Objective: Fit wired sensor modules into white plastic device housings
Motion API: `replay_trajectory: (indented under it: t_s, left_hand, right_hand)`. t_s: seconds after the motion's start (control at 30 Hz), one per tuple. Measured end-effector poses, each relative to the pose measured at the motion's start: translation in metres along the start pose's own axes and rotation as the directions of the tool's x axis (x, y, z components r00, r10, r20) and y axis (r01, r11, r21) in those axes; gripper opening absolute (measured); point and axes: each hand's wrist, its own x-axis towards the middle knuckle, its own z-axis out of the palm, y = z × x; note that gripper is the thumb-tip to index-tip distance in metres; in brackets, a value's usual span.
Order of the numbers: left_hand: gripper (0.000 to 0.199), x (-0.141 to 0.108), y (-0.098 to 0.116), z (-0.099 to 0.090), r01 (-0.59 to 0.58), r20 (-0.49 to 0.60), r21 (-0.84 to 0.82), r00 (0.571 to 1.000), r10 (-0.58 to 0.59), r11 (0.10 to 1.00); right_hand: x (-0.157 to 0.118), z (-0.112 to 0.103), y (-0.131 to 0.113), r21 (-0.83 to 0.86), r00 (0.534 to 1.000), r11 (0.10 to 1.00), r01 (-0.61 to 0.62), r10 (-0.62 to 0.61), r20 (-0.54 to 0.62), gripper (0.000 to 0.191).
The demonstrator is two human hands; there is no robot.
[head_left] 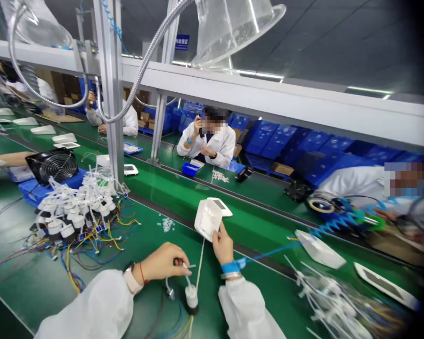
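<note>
My left hand [166, 261] pinches a thin translucent tube at the bench's near middle. The tube leads down to a small white and black pump [191, 297] standing upright on the green bench, with coloured wires trailing from it. A small metallic part [170, 294] lies left of the pump. My right hand [222, 244] holds the lower edge of a white plastic housing [208, 219], its hollow side showing. Just behind that housing is a white frame with a dark window [221, 207]. Small clear rings [167, 224] lie in a loose cluster to the left.
A heap of pumps with tubes and wires [77, 212] lies left, beside a black fan [54, 165]. White tubes [328, 301] are piled at right. White shells [320, 248] rest on the conveyor [176, 190]. People in white coats sit across; a metal beam [268, 94] spans above.
</note>
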Motion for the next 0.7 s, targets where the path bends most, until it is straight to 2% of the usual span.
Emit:
replay_trajectory:
  t_s: [0.07, 0.2, 0.3, 0.4, 0.47, 0.53, 0.6, 0.63, 0.7]
  left_hand:
    - [0.016, -0.002, 0.008, -0.006, -0.059, 0.052, 0.114, 0.997, 0.053, 0.992]
    - [0.016, -0.003, 0.025, -0.017, -0.246, 0.108, 0.392, 0.969, 0.222, 0.886]
    - [0.018, -0.002, 0.04, -0.023, -0.426, 0.275, 0.535, 0.904, 0.326, 0.73]
    - [0.022, 0.0, 0.059, -0.026, -0.498, 0.419, 0.629, 0.864, 0.278, 0.597]
    - [0.025, 0.003, 0.071, -0.029, -0.464, 0.441, 0.624, 0.873, 0.206, 0.629]
    - [0.032, 0.008, 0.078, -0.034, -0.388, 0.476, 0.51, 0.87, 0.123, 0.768]
    - [0.034, 0.013, 0.081, -0.042, -0.236, 0.563, 0.268, 0.825, 0.047, 0.934]
    - [0.031, 0.015, 0.081, -0.046, -0.13, 0.613, 0.129, 0.79, 0.024, 0.983]
    - [0.024, 0.019, 0.08, -0.052, 0.086, 0.686, -0.118, 0.727, 0.019, 0.989]
  right_hand:
    - [-0.043, -0.016, 0.01, -0.017, 0.999, 1.0, 0.014, -0.014, -0.032, 0.059]
    - [-0.106, -0.034, 0.01, -0.118, 0.997, 0.993, 0.007, 0.002, 0.074, 0.058]
    - [-0.123, -0.042, -0.002, -0.238, 0.985, 0.971, -0.025, 0.065, 0.162, 0.057]
    - [-0.122, -0.053, -0.021, -0.281, 0.978, 0.958, -0.05, 0.104, 0.181, 0.056]
    - [-0.121, -0.062, -0.036, -0.151, 0.992, 0.989, -0.004, 0.023, 0.121, 0.053]
    - [-0.126, -0.069, -0.055, 0.13, 0.988, 0.986, 0.107, -0.12, 0.099, 0.05]
    - [-0.137, -0.07, -0.075, 0.442, 0.949, 0.883, 0.154, -0.257, 0.181, 0.052]
    - [-0.144, -0.068, -0.085, 0.558, 0.923, 0.821, 0.123, -0.301, 0.24, 0.056]
    - [-0.155, -0.063, -0.101, 0.684, 0.885, 0.729, 0.011, -0.326, 0.333, 0.063]
